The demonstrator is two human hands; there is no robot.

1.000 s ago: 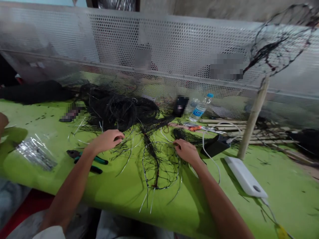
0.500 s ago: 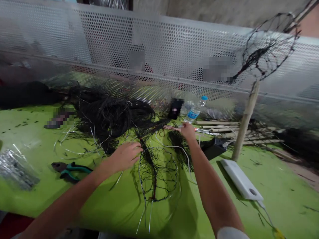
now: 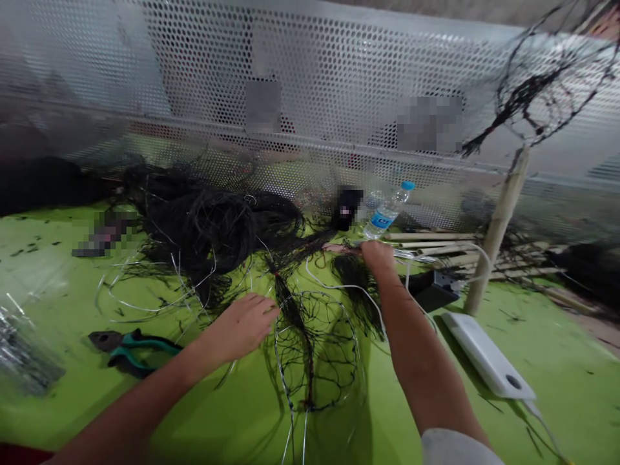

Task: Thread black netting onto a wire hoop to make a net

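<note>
Head view: at lower centre, a leaf-shaped wire frame with black netting [image 3: 309, 352] lies on a green table [image 3: 217, 420]; the left hand [image 3: 248, 323] is at its upper left edge, fingers loosely bent, hold unclear; right of centre, the right hand [image 3: 378, 258] curls just below a water bottle [image 3: 384, 218], its grip hidden; pliers [image 3: 119, 352] lie lower left.

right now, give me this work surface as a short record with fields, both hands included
surface: green tabletop
left hand: fingertips at the near-left edge of the wire loop; contact unclear
right hand: just in front of the water bottle; grip hidden
centre: wire loop strung with black strands, lying flat-looking
left side: pliers, partly behind the left forearm
back: heap of black fibre
right side: white box with a cable, near an upright pole
</note>
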